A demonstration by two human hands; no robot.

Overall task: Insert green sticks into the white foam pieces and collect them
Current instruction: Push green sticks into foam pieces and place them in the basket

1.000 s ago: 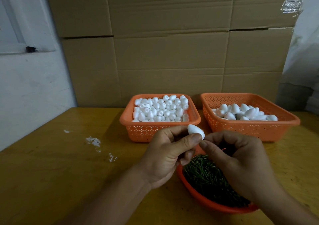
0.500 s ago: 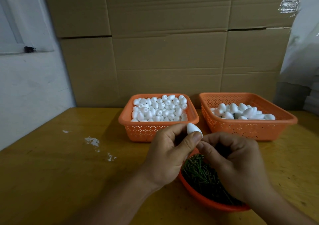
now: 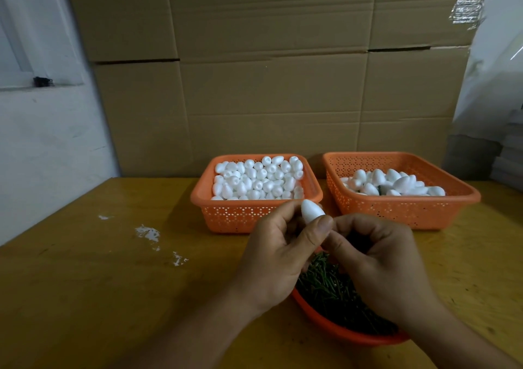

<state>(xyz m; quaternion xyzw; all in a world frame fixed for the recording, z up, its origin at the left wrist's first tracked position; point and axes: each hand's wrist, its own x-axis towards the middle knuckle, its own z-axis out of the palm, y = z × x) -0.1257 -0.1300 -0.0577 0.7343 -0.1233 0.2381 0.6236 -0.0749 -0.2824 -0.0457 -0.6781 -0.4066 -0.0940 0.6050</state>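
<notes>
Over the tray of green sticks (image 3: 328, 289) at the bench's near edge, we see the left hand (image 3: 278, 251) pinching a white foam piece (image 3: 311, 211), the right hand (image 3: 379, 264) curled against it, its grasp unclear, both baskets (image 3: 240, 213) (image 3: 402, 208) toward the far edge.

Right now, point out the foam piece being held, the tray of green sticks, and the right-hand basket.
foam piece (image 3: 310, 214), head view, its white upper side.
tray of green sticks (image 3: 325, 322), head view, its orange front rim.
right-hand basket (image 3: 402, 208), head view, its perforated front wall.
</notes>
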